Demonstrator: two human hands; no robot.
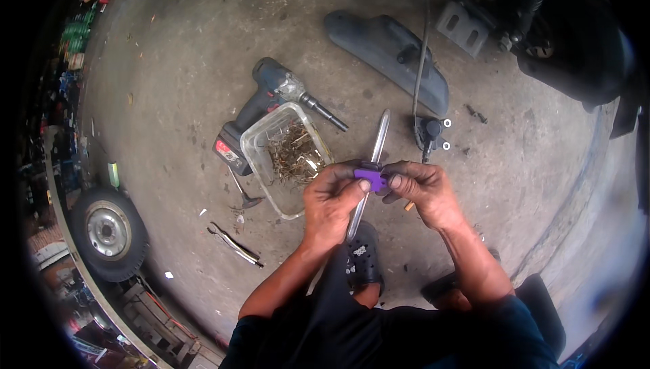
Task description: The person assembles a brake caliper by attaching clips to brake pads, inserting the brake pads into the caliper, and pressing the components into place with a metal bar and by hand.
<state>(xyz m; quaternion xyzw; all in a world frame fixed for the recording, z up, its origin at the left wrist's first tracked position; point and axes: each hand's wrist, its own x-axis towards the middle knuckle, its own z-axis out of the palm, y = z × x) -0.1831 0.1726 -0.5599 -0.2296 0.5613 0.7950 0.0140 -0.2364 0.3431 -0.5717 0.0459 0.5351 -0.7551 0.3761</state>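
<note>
Near the floor's left edge we see a wheel point(107, 233) with a black tire and a pale rim. To its right on the floor point(183, 64) lie pliers point(235, 245) and, above them, a small hand tool point(244, 191). Next comes a power drill point(261, 101) with a long socket, beside a clear plastic box point(253, 145) holding screws point(292, 152). Our left hand point(333, 200) is clamped on a purple piece point(369, 180), raised above the floor in front of us; a shiny rod point(380, 137) slants past it, showing above and below. A dark shoe point(366, 254) stands beneath. Our right hand point(425, 193) meets the piece's right end, its thumb and fingers drawn close; we cannot tell whether they grip it. Farther up lies a dark plastic cover point(386, 51), then a cable point(421, 64) running down to a black part point(430, 132), and a motorcycle point(569, 44) at the floor's upper right corner.
</note>
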